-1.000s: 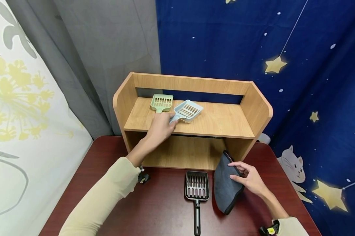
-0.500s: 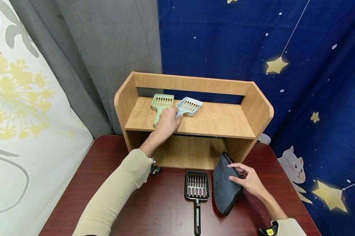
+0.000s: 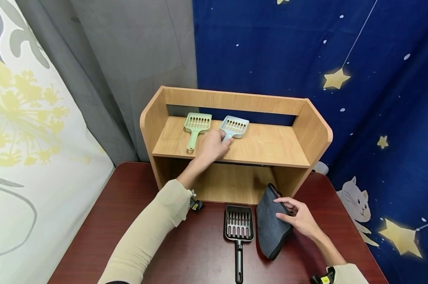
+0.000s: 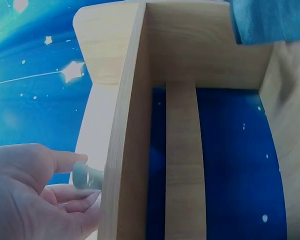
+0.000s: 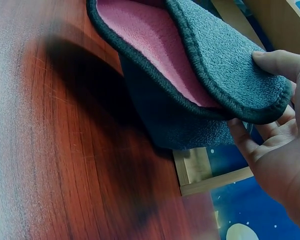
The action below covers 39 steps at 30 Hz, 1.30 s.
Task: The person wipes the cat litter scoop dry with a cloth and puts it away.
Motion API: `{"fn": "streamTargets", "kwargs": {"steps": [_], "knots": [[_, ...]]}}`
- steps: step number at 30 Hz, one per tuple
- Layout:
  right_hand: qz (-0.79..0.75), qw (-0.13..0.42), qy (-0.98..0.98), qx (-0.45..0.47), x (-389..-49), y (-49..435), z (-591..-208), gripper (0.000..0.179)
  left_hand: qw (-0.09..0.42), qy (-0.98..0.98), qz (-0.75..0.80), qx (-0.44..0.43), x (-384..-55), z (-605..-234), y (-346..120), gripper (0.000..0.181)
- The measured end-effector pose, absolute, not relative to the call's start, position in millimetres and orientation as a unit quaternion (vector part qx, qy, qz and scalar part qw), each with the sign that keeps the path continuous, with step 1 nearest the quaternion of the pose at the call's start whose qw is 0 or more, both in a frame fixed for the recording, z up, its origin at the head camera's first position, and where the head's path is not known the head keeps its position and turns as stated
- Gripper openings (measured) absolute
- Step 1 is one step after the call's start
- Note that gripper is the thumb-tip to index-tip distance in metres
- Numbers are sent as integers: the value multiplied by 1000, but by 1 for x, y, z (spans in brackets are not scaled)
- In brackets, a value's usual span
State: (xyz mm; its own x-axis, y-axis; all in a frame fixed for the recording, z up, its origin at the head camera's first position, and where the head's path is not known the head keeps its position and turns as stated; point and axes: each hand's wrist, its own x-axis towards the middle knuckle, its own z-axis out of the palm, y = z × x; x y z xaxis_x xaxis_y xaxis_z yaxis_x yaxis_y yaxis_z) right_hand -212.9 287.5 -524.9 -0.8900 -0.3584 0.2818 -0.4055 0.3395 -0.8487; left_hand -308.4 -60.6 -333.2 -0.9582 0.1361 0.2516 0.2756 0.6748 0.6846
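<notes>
I list one blue scoop (image 3: 235,127) at the upper shelf (image 3: 271,142), pinched by the left hand (image 3: 214,146), right of one green scoop (image 3: 196,129); one grey cloth (image 3: 272,225), near right, gripped by the right hand (image 3: 302,217).

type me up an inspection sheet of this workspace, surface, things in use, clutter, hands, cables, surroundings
surface: red-brown table bearing a wooden shelf
things in use: blue scoop at the upper board, contact unclear; gray cloth with pink inside, beside the shelf's front
clutter: green scoop on the upper board, black scoop on the table
hands: left hand holds the blue scoop's handle, right hand pinches the cloth
cables: nothing seen
surroundings: gray fabric, blue star-patterned fabric, white floral fabric
</notes>
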Motion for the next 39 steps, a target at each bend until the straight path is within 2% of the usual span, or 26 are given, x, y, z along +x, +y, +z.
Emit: {"fn": "streamTargets", "kwargs": {"steps": [8, 19, 25, 28, 33, 34, 39], "knots": [[535, 14, -813, 230, -211, 287, -530, 40, 65, -893, -419, -150, -310, -337, -45, 52], [540, 7, -811, 225, -206, 289, -533, 40, 37, -904, -397, -154, -311, -342, -39, 49], [545, 14, -805, 232, -207, 291, -536, 40, 39, -906, -390, -161, -312, -342, -39, 48], [545, 19, -804, 235, -207, 292, -537, 40, 48, -904, -393, -160, -310, -343, -42, 46], [543, 26, -804, 239, -208, 292, -536, 40, 63, -904, -398, -143, -305, -345, -49, 31], [543, 27, -804, 239, -208, 293, -535, 40, 67, -904, -398, -141, -304, -345, -50, 31], [539, 31, -807, 238, -209, 294, -532, 40, 102, -887, -423, -152, -290, -346, -60, 55]]}}
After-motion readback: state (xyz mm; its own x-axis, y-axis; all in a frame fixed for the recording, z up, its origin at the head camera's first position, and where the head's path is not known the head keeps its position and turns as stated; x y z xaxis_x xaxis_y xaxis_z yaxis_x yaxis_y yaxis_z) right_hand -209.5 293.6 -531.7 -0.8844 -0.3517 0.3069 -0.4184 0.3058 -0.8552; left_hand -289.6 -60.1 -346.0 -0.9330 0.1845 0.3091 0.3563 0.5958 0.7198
